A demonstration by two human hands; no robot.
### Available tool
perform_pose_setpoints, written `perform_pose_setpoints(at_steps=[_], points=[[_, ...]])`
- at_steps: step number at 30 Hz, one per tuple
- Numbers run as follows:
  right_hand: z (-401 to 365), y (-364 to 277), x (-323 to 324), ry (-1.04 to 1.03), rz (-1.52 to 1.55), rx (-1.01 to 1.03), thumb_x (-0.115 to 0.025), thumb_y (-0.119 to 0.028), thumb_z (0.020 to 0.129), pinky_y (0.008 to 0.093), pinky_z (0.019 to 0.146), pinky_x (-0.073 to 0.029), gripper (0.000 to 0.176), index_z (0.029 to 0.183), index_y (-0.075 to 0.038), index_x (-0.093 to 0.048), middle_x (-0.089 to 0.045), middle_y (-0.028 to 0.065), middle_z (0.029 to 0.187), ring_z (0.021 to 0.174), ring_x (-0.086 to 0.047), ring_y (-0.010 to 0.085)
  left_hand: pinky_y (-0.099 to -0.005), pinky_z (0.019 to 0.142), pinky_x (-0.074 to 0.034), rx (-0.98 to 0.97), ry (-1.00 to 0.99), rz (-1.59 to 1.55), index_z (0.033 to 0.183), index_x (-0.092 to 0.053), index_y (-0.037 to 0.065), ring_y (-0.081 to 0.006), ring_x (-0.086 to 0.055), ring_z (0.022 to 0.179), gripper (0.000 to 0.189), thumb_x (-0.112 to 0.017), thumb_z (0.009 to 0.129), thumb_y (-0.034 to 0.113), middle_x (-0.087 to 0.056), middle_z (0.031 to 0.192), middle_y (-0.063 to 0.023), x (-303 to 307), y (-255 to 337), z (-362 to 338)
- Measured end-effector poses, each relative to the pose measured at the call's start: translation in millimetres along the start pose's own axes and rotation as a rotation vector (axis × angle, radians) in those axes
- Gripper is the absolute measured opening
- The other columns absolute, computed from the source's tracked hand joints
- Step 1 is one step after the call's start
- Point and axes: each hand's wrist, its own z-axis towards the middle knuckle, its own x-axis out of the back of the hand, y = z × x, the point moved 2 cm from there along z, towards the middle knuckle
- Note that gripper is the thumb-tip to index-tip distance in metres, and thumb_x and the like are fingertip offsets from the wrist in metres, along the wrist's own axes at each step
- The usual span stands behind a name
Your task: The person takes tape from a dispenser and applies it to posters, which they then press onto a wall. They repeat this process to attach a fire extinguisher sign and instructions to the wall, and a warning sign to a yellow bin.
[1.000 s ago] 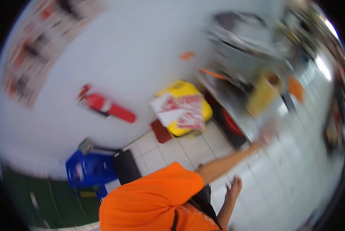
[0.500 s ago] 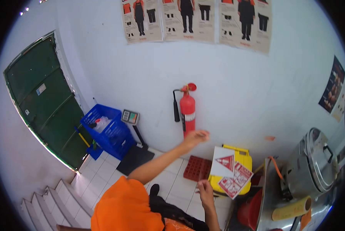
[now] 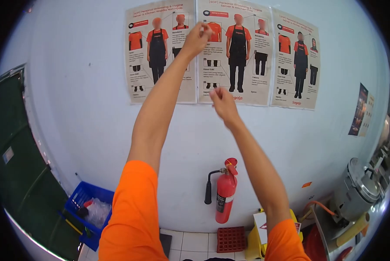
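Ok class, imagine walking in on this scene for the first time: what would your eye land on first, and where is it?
Probably the left hand and right hand, up before three uniform posters on the wall, with bright orange sleeves below. Next comes the red fire extinguisher below the posters, then the blue crate at lower left.

- Left hand [image 3: 198, 38]: fingertips blurred, can't tell if touching the middle poster [image 3: 240, 56] or holding anything
- Right hand [image 3: 224, 104]: palm hidden, contents unclear
- Left poster [image 3: 158, 48]: partly behind left forearm [image 3: 162, 98]; fine print too small
- Yellow container [image 3: 253, 245]: partly behind right sleeve [image 3: 286, 243]
- Green door [image 3: 25, 174]: cut off at left edge
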Motion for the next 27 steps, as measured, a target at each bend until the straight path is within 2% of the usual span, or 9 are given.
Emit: perform_pose_setpoints(at_steps=[6,8,9,10,12,13,17,22,27], points=[[93,-21,2,0.055,-0.234,0.099,-0.056,-0.026,0.094,0.036,0.076,-0.048,0.028,0.097,0.002,-0.06,-0.066,0.0131,0.087,0.082,-0.063,0.0228,-0.0268,0.089,-0.045,-0.106,0.15,-0.137,0.108,-0.049,0.005,-0.0147,-0.062,0.105,0.019,-0.056,0.099,0.02,-0.07,0.109,-0.0141,25,-54,82],[101,-27,4,0.1,-0.233,0.124,-0.056,-0.026,0.094,0.0363,0.077,-0.048,0.028,0.098,0.002,-0.06,-0.066,0.0132,0.087,0.083,-0.064,0.0231,-0.0236,0.088,-0.045,-0.279,0.138,-0.052,0.106,-0.048,0.005,-0.0138,-0.062,0.105,0.018,-0.058,0.098,0.018,-0.07,0.107,-0.0136,29,-50,103],[104,-32,4,0.11,-0.153,0.102,-0.056,-0.027,0.094,0.0368,0.078,-0.049,0.029,0.098,0.002,-0.061,-0.067,0.0145,0.088,0.084,-0.065,0.0252,-0.0351,0.101,-0.041,-0.191,0.059,-0.01,0.121,-0.049,0.004,-0.0218,-0.055,0.122,0.034,-0.052,0.099,0.03,-0.062,0.126,-0.0184,34,-57,118],[111,-32,4,0.122,-0.072,0.085,-0.056,-0.028,0.094,0.0373,0.078,-0.049,0.03,0.098,0.002,-0.061,-0.067,0.0157,0.089,0.084,-0.065,0.0273,-0.0351,0.101,-0.041,-0.203,0.051,-0.011,0.121,-0.049,0.004,-0.0218,-0.055,0.122,0.034,-0.052,0.099,0.03,-0.062,0.126,-0.0184,38,-58,127],[133,-31,1,0.161,-0.073,0.134,-0.057,-0.029,0.093,0.0375,0.079,-0.049,0.032,0.099,0.002,-0.062,-0.068,0.017,0.09,0.086,-0.066,0.0288,-0.0376,0.077,-0.045,-0.284,0.2,0.165,0.104,-0.054,0.01,-0.0203,-0.057,0.087,0.015,-0.056,0.097,0.022,-0.064,0.094,-0.0084,40,-58,147],[145,-33,0,0.187,-0.078,0.174,-0.058,-0.029,0.092,0.0377,0.08,-0.049,0.033,0.099,0.002,-0.063,-0.068,0.0183,0.091,0.087,-0.067,0.0304,-0.0315,0.072,-0.048,-0.443,0.223,0.124,0.105,-0.049,0.008,-0.0168,-0.06,0.081,0.014,-0.052,0.1,0.02,-0.066,0.089,-0.0115,40,-55,157],[192,-51,-13,0.198,-0.105,0.236,-0.058,-0.029,0.09,0.0395,0.082,-0.05,0.033,0.097,0.003,-0.065,-0.069,0.0215,0.092,0.091,-0.068,0.0338,-0.034,0.074,-0.05,-0.396,0.263,0.15,0.104,-0.05,0.01,-0.0184,-0.062,0.084,0.01,-0.053,0.099,0.018,-0.067,0.094,-0.0118,59,-53,191],[245,-84,-29,0.16,-0.158,0.209,-0.058,-0.025,0.089,0.0446,0.085,-0.051,0.031,0.09,0.004,-0.068,-0.068,0.0265,0.091,0.094,-0.067,0.0389,-0.03,0.061,-0.052,-0.401,0.405,0.05,0.102,-0.053,0.011,-0.0153,-0.064,0.073,0.006,-0.055,0.097,0.015,-0.063,0.084,-0.0067,81,-51,228],[263,-89,-38,0.261,-0.185,0.239,-0.058,-0.028,0.091,0.0454,0.084,-0.051,0.034,0.093,0.005,-0.066,-0.069,0.0254,0.092,0.094,-0.066,0.042,-0.0308,0.058,-0.053,-0.543,0.522,0.157,0.096,-0.058,0.011,-0.0177,-0.064,0.066,0.009,-0.063,0.092,0.017,-0.062,0.08,-0.0069,94,-42,262]])
